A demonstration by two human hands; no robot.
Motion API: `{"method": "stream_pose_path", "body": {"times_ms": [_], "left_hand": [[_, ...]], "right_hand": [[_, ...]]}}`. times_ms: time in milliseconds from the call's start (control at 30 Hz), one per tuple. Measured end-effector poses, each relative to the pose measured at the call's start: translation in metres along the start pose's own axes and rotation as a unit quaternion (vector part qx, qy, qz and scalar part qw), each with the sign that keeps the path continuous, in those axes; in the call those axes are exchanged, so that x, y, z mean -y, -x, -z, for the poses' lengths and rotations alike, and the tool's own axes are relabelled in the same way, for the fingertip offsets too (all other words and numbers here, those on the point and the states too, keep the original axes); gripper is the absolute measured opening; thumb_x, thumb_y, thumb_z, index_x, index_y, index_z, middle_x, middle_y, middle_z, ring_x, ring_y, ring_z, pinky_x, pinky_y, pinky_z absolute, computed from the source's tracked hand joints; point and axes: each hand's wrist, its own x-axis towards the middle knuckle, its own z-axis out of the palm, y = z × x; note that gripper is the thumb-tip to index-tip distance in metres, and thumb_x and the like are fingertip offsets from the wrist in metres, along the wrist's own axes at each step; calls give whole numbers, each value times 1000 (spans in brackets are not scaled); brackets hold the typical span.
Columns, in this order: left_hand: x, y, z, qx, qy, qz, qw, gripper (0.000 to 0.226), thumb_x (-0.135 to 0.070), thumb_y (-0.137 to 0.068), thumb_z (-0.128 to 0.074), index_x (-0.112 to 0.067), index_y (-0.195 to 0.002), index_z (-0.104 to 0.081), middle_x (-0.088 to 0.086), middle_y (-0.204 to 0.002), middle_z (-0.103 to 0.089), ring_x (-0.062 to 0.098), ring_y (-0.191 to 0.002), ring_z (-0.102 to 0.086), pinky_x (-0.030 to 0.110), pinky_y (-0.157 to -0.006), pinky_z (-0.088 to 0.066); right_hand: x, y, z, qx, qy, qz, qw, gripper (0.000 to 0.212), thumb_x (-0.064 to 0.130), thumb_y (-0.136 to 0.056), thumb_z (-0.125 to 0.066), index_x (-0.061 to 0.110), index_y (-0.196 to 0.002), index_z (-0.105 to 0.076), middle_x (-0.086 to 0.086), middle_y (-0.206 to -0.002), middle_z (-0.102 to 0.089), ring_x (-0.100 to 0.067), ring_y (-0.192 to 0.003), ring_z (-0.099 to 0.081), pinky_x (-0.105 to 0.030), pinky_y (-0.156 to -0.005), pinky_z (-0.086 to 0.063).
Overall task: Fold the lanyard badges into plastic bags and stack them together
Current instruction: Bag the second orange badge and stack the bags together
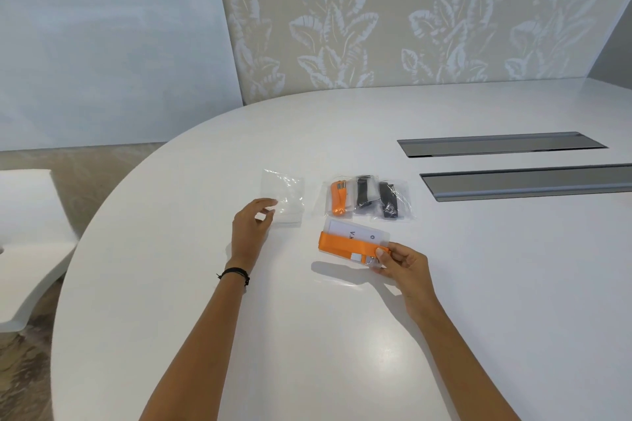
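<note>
The lanyard badge (352, 243), its orange strap folded across the clear card holder, is held over the white table (307, 335) near the middle. Furthest left, an empty plastic bag (284, 195) lies flat. The left hand (251, 225) curves over its near corner, but I cannot tell whether it pinches the bag. Next come three packed bags (367, 198), overlapping side by side just behind the badge. The right hand (402, 261) pinches the badge's right end. Two grey slots (513, 181) lie at the right.
</note>
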Motion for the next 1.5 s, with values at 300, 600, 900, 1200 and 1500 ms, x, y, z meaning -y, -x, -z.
{"method": "stream_pose_path", "body": {"times_ms": [300, 600, 900, 1200, 1500], "left_hand": [[-41, 12, -26, 60, 89, -1, 994, 30, 7, -83, -60, -14, -101, -70, 0, -111, -67, 7, -71, -56, 27, -54, -55], [-94, 9, -66, 158, 72, -58, 983, 37, 6, -79, -60, -21, -103, -70, -29, -106, -63, 5, -67, -54, 23, -54, -52], [-125, 20, -72, 181, 41, -71, 980, 38, 3, -79, -62, -25, -104, -68, -16, -114, -62, 5, -66, -53, 26, -60, -49], [-140, 22, -66, 175, 27, -107, 978, 38, 2, -80, -62, -19, -112, -66, -13, -114, -62, 4, -69, -54, 28, -62, -54], [-159, 29, -63, 217, 30, -112, 969, 38, -1, -80, -61, -23, -111, -66, -24, -108, -58, -2, -66, -55, 20, -61, -49]], "right_hand": [[16, -6, -1, -56, -94, 28, 994, 13, 4, -86, -60, 5, -97, -67, 0, -70, -71, -13, -71, -67, -26, -65, -57], [76, -7, 35, -107, -18, 171, 979, 18, 3, -84, -63, 18, -93, -69, 5, -78, -74, -11, -72, -69, -24, -68, -56], [100, 5, 35, -116, 270, 336, 895, 22, 0, -80, -69, 10, -100, -70, 4, -84, -70, 3, -75, -62, -8, -64, -48], [111, 16, 31, -82, 428, 422, 795, 22, -3, -81, -67, 7, -101, -70, 2, -94, -70, -6, -86, -61, -17, -79, -47], [115, 25, 19, -86, 506, 436, 739, 19, 1, -79, -70, 6, -98, -70, -8, -92, -73, -25, -80, -69, -30, -68, -53]]}}
